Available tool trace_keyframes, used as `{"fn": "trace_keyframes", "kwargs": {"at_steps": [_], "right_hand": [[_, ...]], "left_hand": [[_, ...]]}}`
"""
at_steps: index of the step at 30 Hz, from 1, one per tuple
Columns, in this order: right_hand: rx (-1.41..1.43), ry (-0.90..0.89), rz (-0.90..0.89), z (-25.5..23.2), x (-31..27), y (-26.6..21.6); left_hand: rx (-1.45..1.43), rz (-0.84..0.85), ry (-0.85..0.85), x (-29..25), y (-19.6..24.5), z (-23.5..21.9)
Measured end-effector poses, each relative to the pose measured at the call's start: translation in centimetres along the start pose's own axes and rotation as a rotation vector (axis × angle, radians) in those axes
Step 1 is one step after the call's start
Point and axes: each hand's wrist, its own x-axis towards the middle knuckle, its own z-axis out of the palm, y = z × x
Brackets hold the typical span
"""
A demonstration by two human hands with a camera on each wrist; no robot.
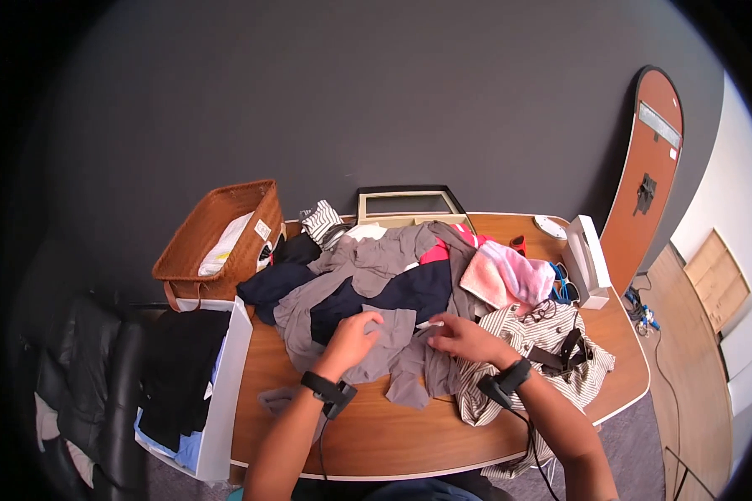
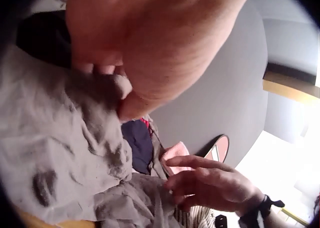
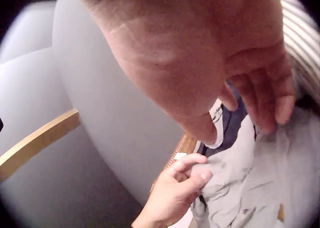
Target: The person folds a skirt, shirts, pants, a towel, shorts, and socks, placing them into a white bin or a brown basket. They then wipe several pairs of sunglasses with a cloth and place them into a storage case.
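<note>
Item: crumpled grey cotton garment, front of the clothes heap on the brown wooden surface.

My left hand grips a fold of the grey garment, fingers curled into the cloth with the thumb pinching it. My right hand rests on the same garment just beside the left, fingers nearly straight and close together, tips touching the fabric. Behind the garment: a dark navy piece of clothing, a pink fluffy towel to the right, a black-and-white striped shirt under my right forearm. Far left on the surface: a woven wicker basket. Right rear: a white rectangular box.
</note>
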Motion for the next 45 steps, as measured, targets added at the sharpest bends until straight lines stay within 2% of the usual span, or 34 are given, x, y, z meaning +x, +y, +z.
{"fn": "trace_keyframes", "kwargs": {"at_steps": [1, 2, 3, 4, 5, 7, 9, 10, 11, 13, 15, 17, 18, 19, 21, 22, 23, 25, 26, 27, 29, 31, 32, 33, 35, 36, 39, 40, 41, 42, 44, 45], "right_hand": [[0.127, 0.079, 0.008, 0.6, 0.8, 0.3], [0.090, 0.122, 0.017, 0.9, 1.9, 0.6], [0.096, 0.117, 0.011, 1.4, 3.1, 1.1], [0.165, 0.188, -0.027, 1.9, 4.3, 1.3], [0.234, 0.256, -0.064, 2.3, 5.4, 1.4], [0.310, 0.195, -0.030, 2.4, 6.1, -0.9], [0.626, -0.076, 0.064, 2.9, 6.0, -3.0], [0.688, -0.206, 0.026, 3.3, 6.3, -3.4], [0.687, -0.210, 0.026, 3.3, 6.1, -3.8], [1.078, -0.531, -0.036, 3.0, 4.9, -5.7], [1.115, -0.574, -0.070, 2.8, 4.3, -6.4], [0.971, -0.387, -0.155, 1.7, 2.6, -9.5], [0.939, -0.337, -0.232, 1.0, 2.4, -9.6], [0.936, -0.335, -0.229, 0.3, 2.1, -10.5], [0.872, -0.207, -0.221, -1.5, 1.0, -12.9], [0.941, -0.269, -0.190, -2.6, 0.9, -13.6], [0.927, -0.227, -0.199, -2.9, 1.1, -14.4], [0.897, -0.187, -0.231, -3.7, -0.2, -18.2], [0.893, -0.185, -0.232, -3.9, -0.5, -19.4], [0.841, -0.213, -0.330, -4.2, -0.6, -20.4], [0.784, -0.243, -0.430, -4.9, -0.6, -22.0], [0.223, -0.022, -0.521, -5.7, -0.6, -23.6], [0.015, 0.121, -0.476, -5.8, -1.1, -24.9], [0.012, 0.123, -0.477, -6.0, -1.6, -26.3], [-0.359, 0.382, -0.659, -6.3, -2.1, -28.2], [-0.260, 0.458, -0.782, -6.4, -1.6, -28.6], [-0.534, 0.795, -1.105, -8.7, -1.2, -31.0], [-0.619, 0.823, -1.104, -9.5, -1.8, -32.2], [-0.706, 0.850, -1.102, -10.3, -2.3, -33.2], [-0.371, 0.737, -1.015, -10.9, -2.2, -33.5], [-0.981, 1.007, -1.116, -11.8, -1.9, -35.4], [-0.878, 0.941, -1.134, -12.7, -2.7, -36.3]], "left_hand": [[-0.135, 0.073, -0.017, -0.4, 1.0, -0.8], [-0.126, 0.072, -0.020, -0.9, 2.0, -1.7], [-0.199, -0.028, -0.123, -1.5, 3.5, -2.9], [-0.273, -0.130, -0.224, -2.0, 4.3, -3.7], [-0.267, -0.137, -0.218, -2.3, 4.3, -4.1], [-0.641, -0.086, -0.232, -3.0, 4.3, -5.1], [-0.707, -0.100, -0.227, -3.2, 5.2, -6.5], [-0.799, -0.052, -0.187, -3.2, 6.1, -7.3], [-0.891, -0.002, -0.147, -3.1, 6.6, -7.7], [-0.943, -0.006, -0.172, -3.2, 5.9, -8.5], [-0.968, 0.012, -0.102, -3.2, 5.8, -9.1], [-0.970, 0.004, -0.083, -3.1, 5.0, -9.1], [-0.930, -0.040, -0.074, -2.9, 4.8, -9.1], [-0.890, -0.082, -0.065, -2.8, 4.7, -9.1], [-0.812, -0.124, -0.029, -2.5, 5.7, -8.5], [-0.728, -0.027, 0.046, -2.6, 6.4, -8.2], [-0.642, 0.070, 0.121, -2.6, 7.2, -8.0], [-0.833, 0.092, 0.092, -3.1, 9.7, -8.2], [-0.850, 0.159, 0.079, -3.2, 11.1, -8.3], [-0.866, 0.226, 0.067, -3.2, 12.4, -8.6], [-0.762, 0.194, 0.073, -3.3, 13.6, -9.1], [-0.658, 0.161, 0.079, -3.1, 14.6, -9.4], [-0.659, 0.167, 0.140, -2.9, 15.1, -9.5], [-0.659, 0.176, 0.201, -2.7, 15.4, -9.6], [-0.594, 0.169, 0.225, -2.5, 15.5, -9.6], [-0.527, 0.157, 0.251, -2.5, 15.4, -9.6], [-0.477, 0.121, 0.189, -2.6, 14.2, -9.3], [-0.477, 0.121, 0.188, -2.5, 13.5, -8.8], [-0.601, 0.133, 0.138, -2.3, 12.6, -8.1], [-0.725, 0.145, 0.088, -2.3, 12.1, -7.6], [-0.670, 0.177, 0.124, -2.9, 12.9, -7.4], [-0.614, 0.209, 0.158, -3.1, 13.2, -7.5]]}}
